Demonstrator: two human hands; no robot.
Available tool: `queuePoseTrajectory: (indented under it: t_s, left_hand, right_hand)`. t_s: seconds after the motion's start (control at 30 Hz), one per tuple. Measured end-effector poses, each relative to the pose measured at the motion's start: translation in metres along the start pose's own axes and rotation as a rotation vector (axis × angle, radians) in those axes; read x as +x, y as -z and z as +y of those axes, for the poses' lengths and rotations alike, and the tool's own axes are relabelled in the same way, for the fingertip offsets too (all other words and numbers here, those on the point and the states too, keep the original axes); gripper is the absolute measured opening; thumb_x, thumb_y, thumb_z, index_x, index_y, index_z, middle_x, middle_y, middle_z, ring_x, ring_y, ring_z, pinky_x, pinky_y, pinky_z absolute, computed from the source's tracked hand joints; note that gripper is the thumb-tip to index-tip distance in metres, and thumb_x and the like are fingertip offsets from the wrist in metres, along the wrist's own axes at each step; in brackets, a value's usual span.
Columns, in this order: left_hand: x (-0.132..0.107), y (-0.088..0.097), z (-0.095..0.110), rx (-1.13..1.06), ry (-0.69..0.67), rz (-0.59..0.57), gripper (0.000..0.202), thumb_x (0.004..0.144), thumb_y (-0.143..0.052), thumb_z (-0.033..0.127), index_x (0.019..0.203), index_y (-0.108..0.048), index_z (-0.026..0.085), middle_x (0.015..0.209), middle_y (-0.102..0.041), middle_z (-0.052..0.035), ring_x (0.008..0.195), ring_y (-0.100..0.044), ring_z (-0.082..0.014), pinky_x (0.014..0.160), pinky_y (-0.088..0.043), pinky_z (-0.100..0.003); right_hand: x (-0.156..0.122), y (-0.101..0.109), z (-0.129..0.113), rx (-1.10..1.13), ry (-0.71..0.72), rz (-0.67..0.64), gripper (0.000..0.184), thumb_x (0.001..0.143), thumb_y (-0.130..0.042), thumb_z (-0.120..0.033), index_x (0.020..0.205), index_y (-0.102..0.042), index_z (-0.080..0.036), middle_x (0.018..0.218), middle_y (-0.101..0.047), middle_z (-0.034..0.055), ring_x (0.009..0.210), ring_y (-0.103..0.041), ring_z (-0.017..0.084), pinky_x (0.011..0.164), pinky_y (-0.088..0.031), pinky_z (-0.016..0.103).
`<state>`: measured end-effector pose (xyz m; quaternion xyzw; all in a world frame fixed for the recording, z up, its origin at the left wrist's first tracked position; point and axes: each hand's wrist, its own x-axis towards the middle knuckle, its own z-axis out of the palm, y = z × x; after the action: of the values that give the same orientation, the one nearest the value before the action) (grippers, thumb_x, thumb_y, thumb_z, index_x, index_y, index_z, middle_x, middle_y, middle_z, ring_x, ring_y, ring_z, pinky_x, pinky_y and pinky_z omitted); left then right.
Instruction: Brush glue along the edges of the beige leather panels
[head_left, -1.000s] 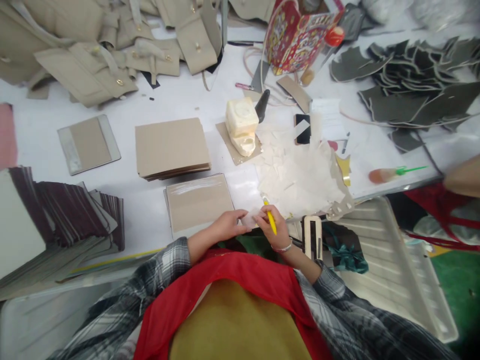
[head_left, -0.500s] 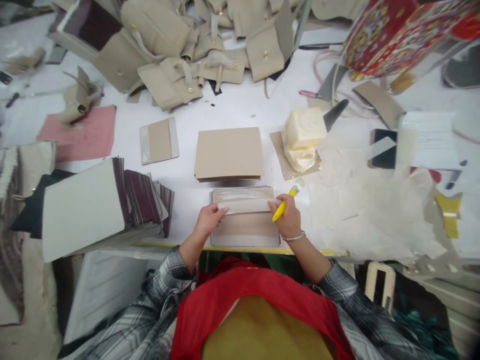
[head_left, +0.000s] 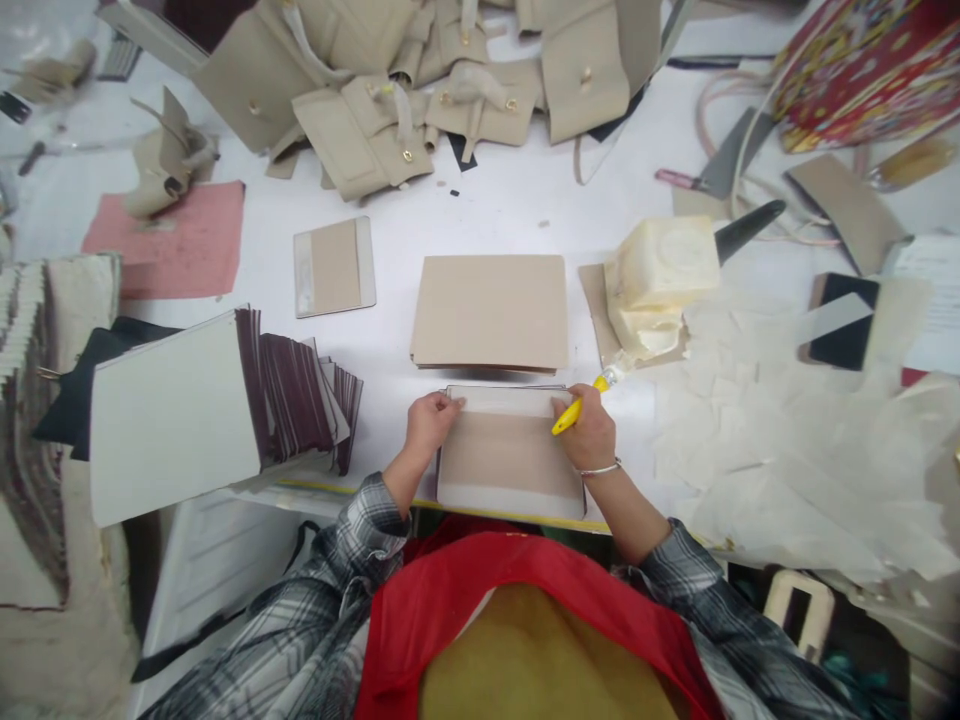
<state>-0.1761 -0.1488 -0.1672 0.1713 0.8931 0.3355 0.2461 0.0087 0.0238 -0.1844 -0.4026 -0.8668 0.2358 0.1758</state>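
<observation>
A beige panel with pale borders (head_left: 510, 450) lies on a small stack at the table's front edge. Along its far edge runs a thin white strip (head_left: 510, 401), flat against the panel. My left hand (head_left: 429, 432) pinches the strip's left end at the panel's corner. In my right hand (head_left: 591, 432) is a yellow-handled brush (head_left: 576, 408), its bristles pointing away to the right, while the thumb touches the strip's right end. Just beyond lies a stack of plain beige panels (head_left: 491, 310). A cream-coloured, glue-crusted container (head_left: 660, 280) stands to the right, a dark handle sticking out.
Thin white strips (head_left: 795, 460) lie heaped at the right. On the left leans a stack of grey and maroon panels (head_left: 176, 405). A single panel (head_left: 335, 267) lies near a pink sheet (head_left: 195, 240). Beige bag pieces (head_left: 360, 140) with metal fittings crowd the back.
The white strip has gone from being held above the panel to lying along its far edge, covering the whitish smear. Both hands moved slightly outward with it. The camera view has shifted.
</observation>
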Motion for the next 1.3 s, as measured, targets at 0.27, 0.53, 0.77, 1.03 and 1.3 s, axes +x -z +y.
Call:
queuePoseTrajectory:
  t_s: [0.27,0.53,0.77,1.03,1.3]
  left_hand:
    - [0.002,-0.004,-0.006,-0.101,0.017,-0.014,0.032,0.069,-0.06,0.043,0.052,-0.051,0.018,0.049,-0.044,0.0058,0.05,-0.04,-0.0092,0.052,-0.031,-0.022]
    - [0.001,-0.002,-0.008,-0.051,-0.003,-0.042,0.032,0.069,-0.061,0.045,0.055,-0.054,0.017,0.051,-0.048,0.0052,0.052,-0.043,-0.0097,0.055,-0.033,-0.022]
    - [-0.002,-0.002,-0.006,0.046,-0.004,-0.028,0.034,0.07,-0.059,0.048,0.055,-0.054,0.018,0.05,-0.049,0.0048,0.051,-0.043,-0.0104,0.053,-0.032,-0.023]
    - [-0.01,0.004,0.002,0.41,-0.111,-0.004,0.04,0.075,-0.051,0.055,0.056,-0.052,0.02,0.053,-0.052,0.0007,0.054,-0.049,-0.0151,0.053,-0.032,-0.025]
    - [-0.09,0.14,-0.012,0.566,-1.003,0.841,0.056,0.059,-0.076,0.039,0.106,-0.054,0.018,0.092,-0.063,-0.007,0.086,-0.06,-0.0211,0.078,-0.049,-0.035]
  right_hand:
    - [0.003,0.001,-0.003,0.01,-0.051,-0.038,0.032,0.083,-0.045,-0.043,0.102,-0.048,-0.017,0.083,-0.062,0.0064,0.068,-0.058,0.019,0.063,-0.044,0.029]
    - [0.002,0.002,-0.002,0.058,-0.094,-0.069,0.028,0.082,-0.048,-0.038,0.102,-0.046,-0.018,0.078,-0.062,0.004,0.066,-0.058,0.018,0.062,-0.043,0.027]
    - [0.001,0.001,0.0,0.07,-0.081,-0.062,0.026,0.082,-0.049,-0.035,0.101,-0.046,-0.019,0.071,-0.06,0.0015,0.065,-0.058,0.017,0.061,-0.043,0.026]
    - [0.0,0.0,0.012,-0.034,-0.037,0.091,0.037,0.081,-0.052,-0.041,0.107,-0.046,-0.016,0.088,-0.06,0.0089,0.078,-0.058,0.022,0.069,-0.047,0.033]
    - [-0.019,0.04,0.041,0.067,-0.047,0.164,0.033,0.084,-0.048,-0.039,0.108,-0.043,-0.017,0.09,-0.06,0.0069,0.08,-0.06,0.019,0.072,-0.05,0.033]
